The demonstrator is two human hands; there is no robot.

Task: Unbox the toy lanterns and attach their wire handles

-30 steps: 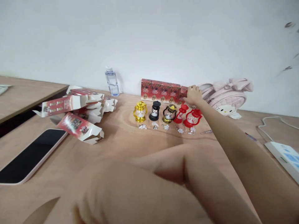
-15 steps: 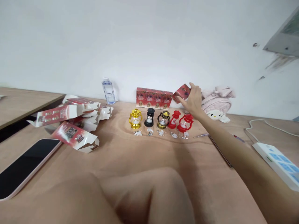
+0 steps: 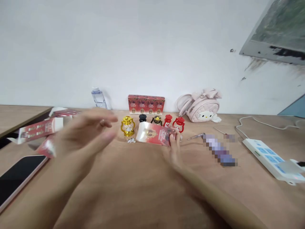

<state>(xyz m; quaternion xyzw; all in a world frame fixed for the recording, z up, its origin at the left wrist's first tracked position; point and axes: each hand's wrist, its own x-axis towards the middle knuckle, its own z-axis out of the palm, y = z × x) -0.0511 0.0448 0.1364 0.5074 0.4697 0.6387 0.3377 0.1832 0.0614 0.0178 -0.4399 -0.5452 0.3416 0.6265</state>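
Observation:
My right hand [image 3: 175, 149] grips a small red printed box [image 3: 154, 133] and holds it low over the wooden table [image 3: 147, 190], in front of a row of tiny lanterns. Of that row I see a gold lantern [image 3: 127, 126], a black one [image 3: 142, 118] and two red ones [image 3: 179, 123]; the box hides part of them. My left hand [image 3: 88, 133] hovers blurred to the left of the box, fingers spread, holding nothing. Behind the lanterns a row of closed red boxes [image 3: 146, 104] stands against the wall.
Opened red-and-white cartons [image 3: 39, 128] lie at the left, with a phone [image 3: 16, 176] near the front-left edge. A water bottle [image 3: 98, 98] and a pink cat-face bag [image 3: 201, 106] stand at the wall. A white power strip [image 3: 269, 157] and cable lie at the right.
My right hand lifted one red box from the end of the back row and brought it toward me, down in front of the lanterns. My left hand rose into view at the left.

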